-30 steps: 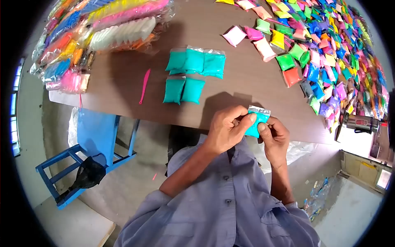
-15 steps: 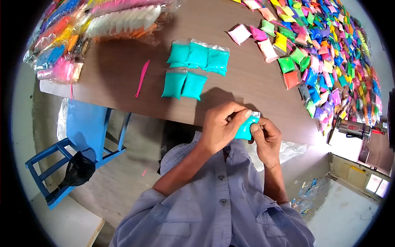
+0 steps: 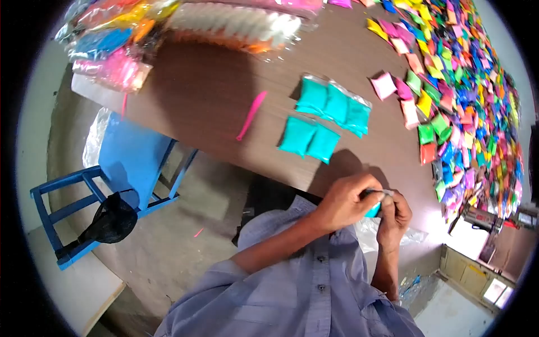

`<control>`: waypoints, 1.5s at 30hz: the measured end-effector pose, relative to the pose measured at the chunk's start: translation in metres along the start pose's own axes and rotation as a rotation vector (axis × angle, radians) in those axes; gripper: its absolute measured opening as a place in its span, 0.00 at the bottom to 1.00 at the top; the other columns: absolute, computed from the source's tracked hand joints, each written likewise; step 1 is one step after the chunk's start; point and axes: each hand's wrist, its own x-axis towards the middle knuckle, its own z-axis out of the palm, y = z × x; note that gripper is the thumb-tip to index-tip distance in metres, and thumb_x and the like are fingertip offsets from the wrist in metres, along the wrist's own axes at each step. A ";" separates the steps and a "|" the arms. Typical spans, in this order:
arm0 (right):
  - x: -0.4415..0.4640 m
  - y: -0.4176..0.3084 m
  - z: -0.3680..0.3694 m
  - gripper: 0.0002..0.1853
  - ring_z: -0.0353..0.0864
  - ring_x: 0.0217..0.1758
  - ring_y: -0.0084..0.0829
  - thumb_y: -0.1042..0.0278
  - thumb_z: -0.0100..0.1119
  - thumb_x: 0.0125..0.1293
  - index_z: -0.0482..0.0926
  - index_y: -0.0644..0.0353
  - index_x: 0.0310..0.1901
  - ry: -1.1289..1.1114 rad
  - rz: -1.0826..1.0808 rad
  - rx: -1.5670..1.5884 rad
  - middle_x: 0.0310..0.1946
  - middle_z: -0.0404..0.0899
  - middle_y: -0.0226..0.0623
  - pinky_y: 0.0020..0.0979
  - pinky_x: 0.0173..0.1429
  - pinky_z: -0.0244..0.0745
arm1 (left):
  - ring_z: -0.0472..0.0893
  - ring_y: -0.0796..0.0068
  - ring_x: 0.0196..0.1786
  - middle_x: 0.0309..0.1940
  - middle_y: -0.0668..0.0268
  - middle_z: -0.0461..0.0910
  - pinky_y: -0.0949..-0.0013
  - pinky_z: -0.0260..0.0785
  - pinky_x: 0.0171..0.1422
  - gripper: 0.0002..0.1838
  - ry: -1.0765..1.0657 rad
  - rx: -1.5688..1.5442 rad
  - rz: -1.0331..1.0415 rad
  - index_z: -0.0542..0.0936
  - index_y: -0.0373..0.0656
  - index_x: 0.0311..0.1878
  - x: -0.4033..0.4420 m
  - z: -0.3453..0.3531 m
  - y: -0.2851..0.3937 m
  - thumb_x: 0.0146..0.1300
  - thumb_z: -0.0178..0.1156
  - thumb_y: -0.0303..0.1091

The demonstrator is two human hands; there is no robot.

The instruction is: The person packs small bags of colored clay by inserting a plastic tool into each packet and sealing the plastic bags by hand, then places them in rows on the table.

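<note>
The teal packet sits between the left hand and the right hand, mostly hidden by them, near the front edge of the surface. Both hands pinch it with thumb and fingers, the two thumbs close together near its top. Other teal packets lie beyond the left hand, apart from it; a pink stick lies farther left.
</note>
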 end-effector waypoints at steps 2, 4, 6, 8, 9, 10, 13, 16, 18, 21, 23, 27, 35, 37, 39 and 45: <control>0.003 -0.001 0.004 0.09 0.73 0.38 0.17 0.69 0.59 0.78 0.83 0.67 0.47 0.055 -0.030 0.028 0.37 0.79 0.25 0.22 0.42 0.68 | 0.84 0.72 0.30 0.32 0.60 0.83 0.67 0.75 0.33 0.12 0.010 -0.055 -0.006 0.83 0.38 0.49 0.000 -0.002 0.004 0.69 0.67 0.36; 0.009 -0.001 0.008 0.10 0.74 0.42 0.17 0.66 0.58 0.79 0.82 0.66 0.48 0.116 -0.062 0.031 0.39 0.79 0.27 0.22 0.47 0.69 | 0.80 0.69 0.25 0.29 0.57 0.80 0.62 0.71 0.30 0.12 0.016 -0.035 0.029 0.80 0.37 0.43 0.000 0.000 -0.002 0.70 0.67 0.36; 0.011 -0.002 0.011 0.11 0.74 0.42 0.17 0.65 0.58 0.80 0.81 0.65 0.49 0.104 -0.103 -0.080 0.40 0.79 0.27 0.22 0.48 0.70 | 0.78 0.67 0.24 0.28 0.57 0.78 0.60 0.69 0.29 0.12 -0.004 0.001 0.026 0.79 0.37 0.41 0.000 -0.001 -0.005 0.70 0.68 0.37; 0.011 -0.006 0.014 0.12 0.74 0.43 0.16 0.62 0.57 0.81 0.80 0.64 0.52 0.077 -0.114 -0.188 0.40 0.80 0.27 0.23 0.49 0.70 | 0.74 0.63 0.22 0.26 0.56 0.75 0.57 0.66 0.28 0.14 0.084 0.027 0.064 0.76 0.37 0.37 0.000 -0.002 -0.006 0.70 0.68 0.37; 0.011 -0.006 0.015 0.12 0.74 0.43 0.16 0.62 0.57 0.81 0.80 0.64 0.52 0.077 -0.117 -0.195 0.40 0.80 0.27 0.23 0.49 0.70 | 0.74 0.63 0.22 0.26 0.56 0.75 0.57 0.66 0.28 0.14 0.086 0.020 0.067 0.76 0.37 0.37 -0.001 -0.002 -0.007 0.70 0.68 0.37; 0.011 -0.006 0.014 0.13 0.73 0.43 0.16 0.62 0.56 0.81 0.80 0.64 0.51 0.045 -0.096 -0.170 0.40 0.80 0.26 0.23 0.48 0.70 | 0.75 0.61 0.23 0.26 0.56 0.76 0.58 0.67 0.29 0.14 0.116 0.031 0.104 0.76 0.37 0.38 -0.002 -0.002 -0.009 0.70 0.68 0.37; 0.011 -0.008 0.020 0.13 0.73 0.42 0.16 0.60 0.55 0.82 0.79 0.63 0.50 0.044 -0.083 -0.224 0.39 0.79 0.25 0.22 0.47 0.70 | 0.77 0.57 0.25 0.26 0.55 0.77 0.58 0.69 0.30 0.14 0.123 -0.036 0.094 0.76 0.37 0.41 -0.001 -0.008 0.001 0.70 0.68 0.37; 0.017 -0.002 0.030 0.13 0.72 0.39 0.14 0.59 0.56 0.82 0.80 0.62 0.48 0.218 -0.138 -0.163 0.36 0.78 0.23 0.20 0.43 0.69 | 0.81 0.53 0.28 0.28 0.52 0.79 0.57 0.71 0.32 0.14 0.024 -0.085 0.021 0.75 0.38 0.46 -0.002 -0.016 0.007 0.70 0.67 0.37; 0.017 -0.011 0.034 0.13 0.72 0.37 0.14 0.59 0.56 0.82 0.80 0.61 0.48 0.216 -0.110 -0.211 0.35 0.78 0.23 0.20 0.41 0.68 | 0.82 0.50 0.30 0.29 0.51 0.80 0.55 0.72 0.33 0.14 -0.043 -0.060 -0.007 0.75 0.38 0.48 -0.002 -0.015 0.003 0.70 0.67 0.37; 0.022 -0.012 0.045 0.13 0.70 0.35 0.12 0.58 0.55 0.82 0.80 0.61 0.48 0.201 -0.120 -0.234 0.34 0.78 0.22 0.19 0.36 0.66 | 0.82 0.45 0.31 0.29 0.49 0.81 0.52 0.72 0.34 0.15 -0.017 -0.079 -0.006 0.75 0.38 0.50 -0.002 -0.012 -0.008 0.71 0.66 0.37; 0.024 -0.008 0.046 0.13 0.70 0.35 0.12 0.58 0.55 0.82 0.80 0.62 0.48 0.216 -0.122 -0.201 0.34 0.78 0.22 0.19 0.37 0.66 | 0.81 0.42 0.32 0.29 0.48 0.80 0.51 0.72 0.34 0.15 -0.030 -0.115 -0.029 0.75 0.38 0.50 -0.002 -0.014 -0.007 0.71 0.66 0.38; 0.027 -0.006 0.047 0.13 0.71 0.35 0.12 0.59 0.54 0.82 0.80 0.62 0.48 0.226 -0.110 -0.227 0.35 0.78 0.23 0.20 0.37 0.66 | 0.83 0.46 0.31 0.29 0.49 0.81 0.52 0.73 0.35 0.17 -0.072 -0.072 -0.064 0.76 0.37 0.52 -0.002 -0.021 -0.002 0.71 0.67 0.39; 0.024 -0.004 0.015 0.15 0.74 0.37 0.19 0.61 0.58 0.80 0.82 0.68 0.47 0.197 -0.034 -0.499 0.33 0.80 0.29 0.24 0.42 0.71 | 0.84 0.70 0.29 0.29 0.59 0.84 0.66 0.77 0.35 0.12 0.095 0.261 0.064 0.85 0.38 0.45 -0.034 -0.076 0.043 0.61 0.74 0.31; 0.022 -0.003 0.006 0.16 0.75 0.38 0.21 0.62 0.59 0.79 0.82 0.71 0.49 0.197 -0.032 -0.582 0.34 0.82 0.33 0.26 0.43 0.72 | 0.83 0.70 0.28 0.30 0.61 0.84 0.68 0.76 0.35 0.09 0.291 0.458 0.165 0.86 0.39 0.42 -0.031 -0.108 0.055 0.60 0.74 0.28; 0.021 0.001 0.003 0.16 0.76 0.40 0.22 0.63 0.59 0.79 0.82 0.71 0.50 0.184 -0.034 -0.524 0.37 0.83 0.37 0.27 0.45 0.74 | 0.80 0.67 0.32 0.33 0.62 0.83 0.65 0.73 0.36 0.11 0.469 0.896 0.226 0.85 0.42 0.43 -0.022 -0.141 0.052 0.58 0.74 0.27; 0.013 0.001 -0.006 0.14 0.82 0.46 0.28 0.66 0.59 0.78 0.81 0.68 0.55 0.279 -0.118 -0.475 0.46 0.84 0.39 0.29 0.52 0.78 | 0.82 0.55 0.41 0.38 0.60 0.82 0.52 0.73 0.47 0.12 0.441 1.317 0.040 0.85 0.44 0.45 0.000 -0.194 0.042 0.63 0.72 0.39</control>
